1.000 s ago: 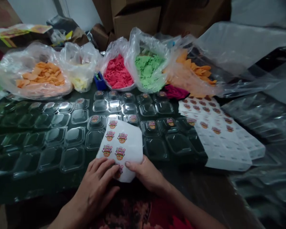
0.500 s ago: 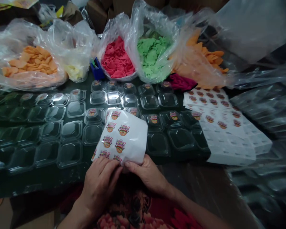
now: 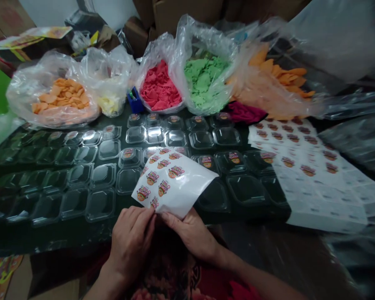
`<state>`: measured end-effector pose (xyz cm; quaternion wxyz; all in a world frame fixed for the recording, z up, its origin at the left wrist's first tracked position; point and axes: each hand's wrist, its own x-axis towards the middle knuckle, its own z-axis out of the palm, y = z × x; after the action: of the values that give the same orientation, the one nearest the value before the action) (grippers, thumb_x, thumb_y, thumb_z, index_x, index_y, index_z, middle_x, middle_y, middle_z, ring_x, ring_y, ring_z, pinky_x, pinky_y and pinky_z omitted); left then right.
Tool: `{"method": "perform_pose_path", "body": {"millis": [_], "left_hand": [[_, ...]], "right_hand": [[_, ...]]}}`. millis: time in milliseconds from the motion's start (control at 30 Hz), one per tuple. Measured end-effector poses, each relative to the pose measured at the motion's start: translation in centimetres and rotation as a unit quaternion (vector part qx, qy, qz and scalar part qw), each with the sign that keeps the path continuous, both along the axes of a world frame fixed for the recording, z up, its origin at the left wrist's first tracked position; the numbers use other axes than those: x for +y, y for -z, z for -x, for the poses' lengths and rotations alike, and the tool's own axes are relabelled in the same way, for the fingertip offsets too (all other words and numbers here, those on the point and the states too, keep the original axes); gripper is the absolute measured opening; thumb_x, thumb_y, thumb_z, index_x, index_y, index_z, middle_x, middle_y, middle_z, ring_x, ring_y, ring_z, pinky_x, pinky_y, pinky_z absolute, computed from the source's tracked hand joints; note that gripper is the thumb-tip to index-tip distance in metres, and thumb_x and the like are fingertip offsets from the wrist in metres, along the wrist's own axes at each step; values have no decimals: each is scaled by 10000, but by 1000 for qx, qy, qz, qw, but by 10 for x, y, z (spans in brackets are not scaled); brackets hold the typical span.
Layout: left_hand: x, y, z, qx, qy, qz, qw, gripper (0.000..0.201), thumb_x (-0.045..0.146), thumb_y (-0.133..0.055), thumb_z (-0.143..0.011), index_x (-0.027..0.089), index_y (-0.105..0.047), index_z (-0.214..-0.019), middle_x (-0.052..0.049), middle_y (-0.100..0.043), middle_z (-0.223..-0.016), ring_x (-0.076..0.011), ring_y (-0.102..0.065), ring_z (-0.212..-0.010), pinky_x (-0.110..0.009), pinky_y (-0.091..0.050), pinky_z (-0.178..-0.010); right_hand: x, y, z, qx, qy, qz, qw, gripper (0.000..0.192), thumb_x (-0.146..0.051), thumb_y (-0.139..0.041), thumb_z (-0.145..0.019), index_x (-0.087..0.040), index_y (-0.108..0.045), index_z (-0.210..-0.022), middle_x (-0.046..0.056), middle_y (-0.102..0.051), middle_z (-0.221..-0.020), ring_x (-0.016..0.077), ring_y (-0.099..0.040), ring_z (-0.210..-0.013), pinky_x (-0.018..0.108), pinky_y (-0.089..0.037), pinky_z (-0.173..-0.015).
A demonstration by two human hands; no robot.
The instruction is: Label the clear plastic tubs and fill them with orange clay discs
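Note:
A white sheet of stickers (image 3: 187, 189), printed with small cartoon faces and colourful lettering, is held up and curved over the table's front edge. My right hand (image 3: 195, 233) grips its lower edge, thumb on top and fingers underneath. With fingertips closed, my left hand (image 3: 133, 233) pinches the lower left edge beside a sticker; whether a sticker is coming loose there I cannot tell. Behind the sheet stand clear plastic containers with open lids, among them one container (image 3: 245, 189) whose lid (image 3: 229, 160) bears a round sticker. The sheet hides some of them.
Rows of clear containers (image 3: 101, 204) cover the dark table. More sticker sheets (image 3: 318, 196) lie at the right. Along the back stand plastic bags of orange (image 3: 65, 98), red (image 3: 161, 87) and green pieces (image 3: 204, 77), a blue tape dispenser (image 3: 135, 101) and a magenta cloth (image 3: 246, 112).
The sheet has been turned and tilted, its far end swinging to the right. My left hand remains at the sheet's lower edge. The camera view has shifted, showing more at the upper left.

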<state>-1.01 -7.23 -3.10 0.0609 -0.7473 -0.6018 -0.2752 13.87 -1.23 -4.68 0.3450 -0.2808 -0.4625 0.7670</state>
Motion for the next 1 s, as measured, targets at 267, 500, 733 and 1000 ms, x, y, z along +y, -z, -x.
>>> {"method": "perform_pose_path", "body": {"millis": [267, 500, 733, 1000], "left_hand": [[13, -3, 5, -71, -7, 63, 995, 105, 108, -504, -860, 187, -572, -841, -1, -619, -710, -141, -568, -644, -259, -442, -598], [16, -8, 3, -35, 38, 55, 997, 65, 174, -533, -896, 168, -590, -928, -25, -665, -757, -161, -558, -672, -281, -439, -607], [25, -16, 18, -86, 92, 185, 975, 226, 105, -423, -918, 202, -627, -909, -9, -679, -790, -146, -595, -702, -248, -482, -624], [26, -21, 11, -53, 53, 88, 993, 48, 210, -549, -893, 189, -577, -926, -12, -656, -781, -162, -585, -700, -276, -460, -625]], "right_hand": [[4, 2, -4, 0, 20, 23, 1000, 243, -378, -652, -847, -231, -704, -1034, 17, -695, -1088, 222, -626, -1027, 353, -463, -971], [9, -1, -2, -22, 22, 24, 999, 348, -451, -676, -819, -240, -684, -1095, 31, -675, -1147, 242, -598, -1093, 391, -431, -1031], [7, 4, -3, -39, 28, 25, 998, 362, -428, -700, -803, -246, -672, -1114, 38, -675, -1151, 250, -604, -1089, 409, -442, -1023], [10, -1, -5, -25, 18, -13, 999, 285, -360, -600, -888, -264, -678, -1145, 15, -673, -1155, 234, -594, -1100, 375, -437, -1013]]}}
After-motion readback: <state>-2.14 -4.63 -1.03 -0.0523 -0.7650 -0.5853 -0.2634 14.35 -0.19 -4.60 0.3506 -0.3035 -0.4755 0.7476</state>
